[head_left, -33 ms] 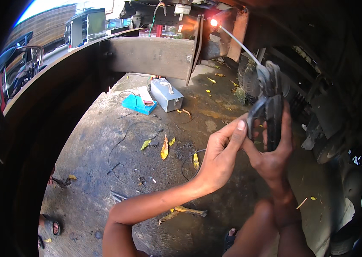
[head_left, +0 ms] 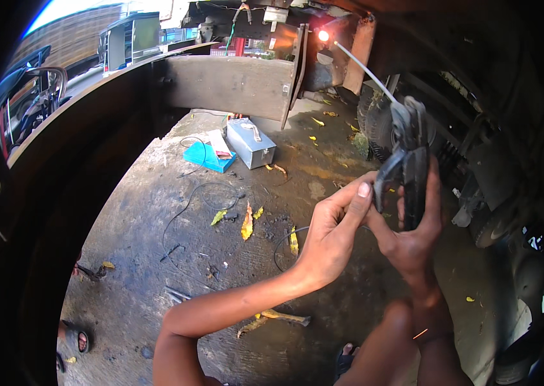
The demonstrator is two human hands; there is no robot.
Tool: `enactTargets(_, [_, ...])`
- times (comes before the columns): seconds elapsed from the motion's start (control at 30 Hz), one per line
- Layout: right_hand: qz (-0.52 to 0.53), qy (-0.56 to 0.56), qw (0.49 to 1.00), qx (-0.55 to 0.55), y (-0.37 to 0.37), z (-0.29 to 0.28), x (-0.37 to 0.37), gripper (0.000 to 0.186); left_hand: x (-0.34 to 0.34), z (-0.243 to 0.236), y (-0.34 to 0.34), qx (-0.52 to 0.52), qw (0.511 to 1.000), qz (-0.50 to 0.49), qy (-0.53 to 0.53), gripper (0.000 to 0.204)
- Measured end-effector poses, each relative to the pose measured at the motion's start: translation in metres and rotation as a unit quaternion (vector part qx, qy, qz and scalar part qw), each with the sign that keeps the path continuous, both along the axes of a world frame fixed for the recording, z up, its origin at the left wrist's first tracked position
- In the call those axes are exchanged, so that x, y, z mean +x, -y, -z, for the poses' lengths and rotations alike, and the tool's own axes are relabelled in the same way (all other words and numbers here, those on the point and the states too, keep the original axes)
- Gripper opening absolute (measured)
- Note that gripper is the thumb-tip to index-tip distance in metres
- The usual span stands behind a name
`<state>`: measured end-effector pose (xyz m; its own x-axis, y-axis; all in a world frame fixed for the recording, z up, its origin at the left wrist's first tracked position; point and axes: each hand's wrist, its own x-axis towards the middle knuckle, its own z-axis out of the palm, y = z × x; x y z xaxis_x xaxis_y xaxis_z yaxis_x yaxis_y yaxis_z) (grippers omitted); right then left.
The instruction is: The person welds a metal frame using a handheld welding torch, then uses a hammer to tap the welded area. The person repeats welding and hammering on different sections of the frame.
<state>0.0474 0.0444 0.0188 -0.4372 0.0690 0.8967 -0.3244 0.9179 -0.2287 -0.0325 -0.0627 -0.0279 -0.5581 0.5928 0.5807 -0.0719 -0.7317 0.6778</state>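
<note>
A dark welding electrode holder (head_left: 413, 180) is upright at right of centre, with a thin pale rod (head_left: 365, 67) angling up-left from its jaws. My right hand (head_left: 407, 238) is wrapped round its handle, and my left hand (head_left: 336, 238) grips its left lever with thumb and fingers. The rod's tip is just right of a bright red-white glowing spot (head_left: 323, 35) on metalwork, beside a rusty upright plate (head_left: 359, 55). An orange spark (head_left: 420, 334) shows in front of my right forearm.
Vehicle undercarriage (head_left: 484, 167) lines the right. A steel beam (head_left: 227, 83) spans behind a grey metal box (head_left: 252, 145) and blue pad (head_left: 204, 164). Cables (head_left: 188, 199) and leaves (head_left: 247, 222) lie on concrete. Another person's sandaled foot (head_left: 75, 338) is at lower left.
The holder and rod have moved slightly down and right, leaving the tip a little farther from the glow. My hands shifted slightly with them. A small spark is now lower, by my right forearm.
</note>
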Motion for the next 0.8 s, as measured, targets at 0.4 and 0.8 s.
enactTargets(0.4, [0.048,0.058,0.995,0.061,0.015,-0.051,0.029,0.086,0.005,-0.031,0.019,0.015,0.996,-0.015,-0.085,0.045])
enactTargets(0.8, [0.063,0.061,0.984,0.154,0.033,-0.109,0.009,0.078,0.012,-0.069,0.029,0.155,0.984,0.056,-0.073,0.066])
